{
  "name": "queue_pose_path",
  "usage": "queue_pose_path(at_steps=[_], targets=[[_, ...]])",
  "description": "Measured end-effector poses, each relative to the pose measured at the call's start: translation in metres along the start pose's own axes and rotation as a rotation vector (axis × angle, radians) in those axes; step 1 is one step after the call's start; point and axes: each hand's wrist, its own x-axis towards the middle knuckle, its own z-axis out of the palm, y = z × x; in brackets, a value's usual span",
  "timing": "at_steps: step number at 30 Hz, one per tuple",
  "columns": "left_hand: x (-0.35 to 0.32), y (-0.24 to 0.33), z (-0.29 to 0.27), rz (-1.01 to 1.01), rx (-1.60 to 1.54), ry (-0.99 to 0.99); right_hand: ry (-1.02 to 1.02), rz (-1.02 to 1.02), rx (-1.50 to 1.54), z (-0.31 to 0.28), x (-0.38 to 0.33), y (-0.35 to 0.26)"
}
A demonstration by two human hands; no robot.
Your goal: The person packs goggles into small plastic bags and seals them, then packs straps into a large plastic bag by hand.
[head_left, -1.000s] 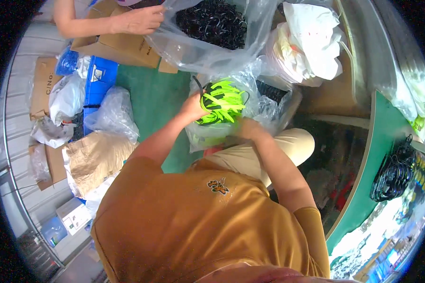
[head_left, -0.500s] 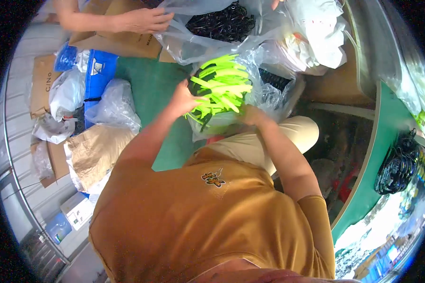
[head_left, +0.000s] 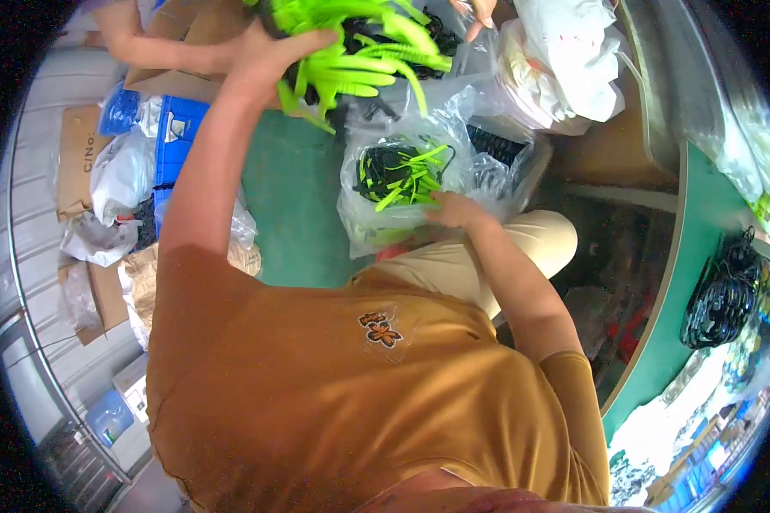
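At the far side, my left hand (head_left: 269,53) is wrapped round a thick bunch of bright green strips (head_left: 351,73), apparently flexible, with black parts among them. The bunch hangs over the far clear bag with black pieces. Nearer to me, an open clear plastic bag (head_left: 347,205) holds more green strips and black pieces (head_left: 402,175). My right hand (head_left: 455,212) is closed on this bag's near right rim, its fingertips partly hidden.
Another person's forearm (head_left: 167,53) reaches in at the far left; a hand (head_left: 481,13) shows at the far right. White bags (head_left: 569,60) stand far right. A blue crate (head_left: 173,145) and cardboard (head_left: 79,158) are left. Black coils (head_left: 723,295) lie on the right green surface (head_left: 659,333).
My left hand has lifted the bunch of green strips out of the near bag and carried it away from me, leftward. My right hand stays at the bag's rim.
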Motion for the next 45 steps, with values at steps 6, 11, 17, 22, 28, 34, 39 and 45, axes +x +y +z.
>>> queue_pose_path(at_steps=[6,11,17,22,28,34,39,45], targets=[[0.103,-0.143,0.033,0.280,0.740,0.110,0.030,-0.009,-0.037,-0.008,-0.007,-0.007],[0.112,-0.250,0.053,-0.090,1.281,-0.028,-0.014,-0.062,-0.011,-0.010,0.000,-0.006],[0.042,-0.159,0.072,0.054,1.286,-0.361,0.076,-0.034,-0.088,-0.001,0.005,0.012],[-0.089,-0.179,0.120,0.029,0.749,-0.588,-0.007,0.015,-0.161,0.012,0.025,0.013],[-0.084,-0.305,0.173,-0.143,0.854,-0.367,-0.040,0.015,-0.149,0.015,0.029,0.016],[-0.080,-0.336,0.189,0.006,0.785,-0.516,0.000,-0.066,-0.142,0.007,0.011,0.015],[-0.117,-0.335,0.136,0.230,0.645,-0.441,0.033,-0.056,-0.151,0.010,0.016,0.014],[-0.154,-0.332,0.087,0.015,1.100,-0.830,0.019,-0.055,-0.124,0.008,0.015,0.011]])
